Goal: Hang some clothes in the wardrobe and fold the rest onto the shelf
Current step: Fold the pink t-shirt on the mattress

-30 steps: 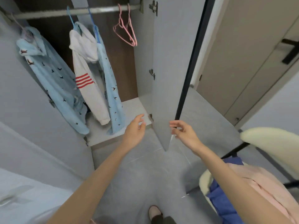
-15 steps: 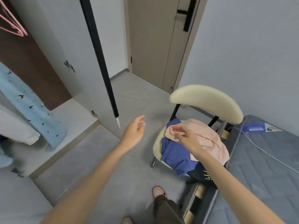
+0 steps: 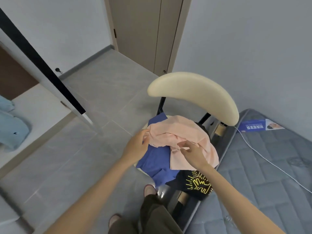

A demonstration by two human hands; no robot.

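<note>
A pink garment lies crumpled on top of a pile on the cream chair. Under it are a blue garment and a black garment with a yellow print, which hangs off the seat's front. My left hand reaches the pink garment's left edge and its fingertips touch the cloth. My right hand hovers over the garment's near side with fingers spread and relaxed, just brushing it. At the far left, the wardrobe's open door and a light blue hanging garment show.
A grey mattress lies on the floor right of the chair, with a white cable and a blue leaflet on it. A closed room door stands behind. My legs and shoes are below, on grey floor tiles.
My view has swung from the wardrobe to the chair. Both hands moved down onto the pink garment; the left one came across from mid-air to its left edge.
</note>
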